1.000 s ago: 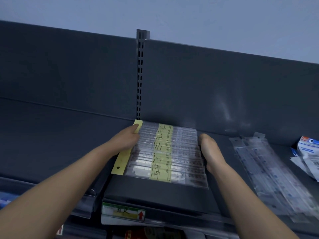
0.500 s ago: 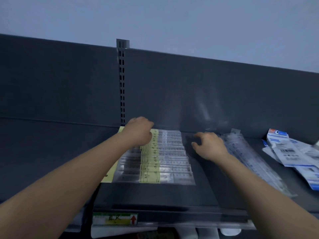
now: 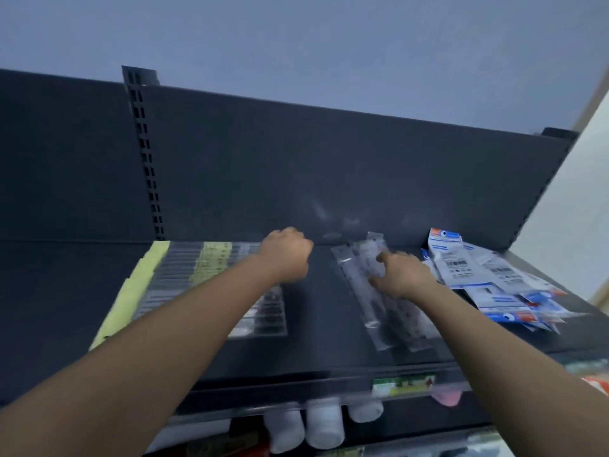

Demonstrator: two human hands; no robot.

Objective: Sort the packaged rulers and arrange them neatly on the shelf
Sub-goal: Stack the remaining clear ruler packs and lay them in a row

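Observation:
A neat stack of clear packaged rulers with yellow labels (image 3: 184,278) lies on the left part of the dark shelf (image 3: 316,354). My left hand (image 3: 286,255) hovers curled over the stack's right end, holding nothing that I can see. A loose bundle of clear ruler packs (image 3: 379,305) lies slanted in the middle of the shelf. My right hand (image 3: 402,275) rests on the upper part of that bundle, fingers spread over it; whether it grips a pack is unclear through the blur.
A messy pile of white and blue packets (image 3: 487,282) covers the shelf's right end. The dark back panel (image 3: 329,176) rises behind, with a slotted upright (image 3: 146,159). A price label (image 3: 402,385) sits on the front edge; white rolls (image 3: 323,427) lie below.
My view swung right. My left hand slid from the stack's left part to its right end. My right hand left the stack and moved right onto the loose bundle.

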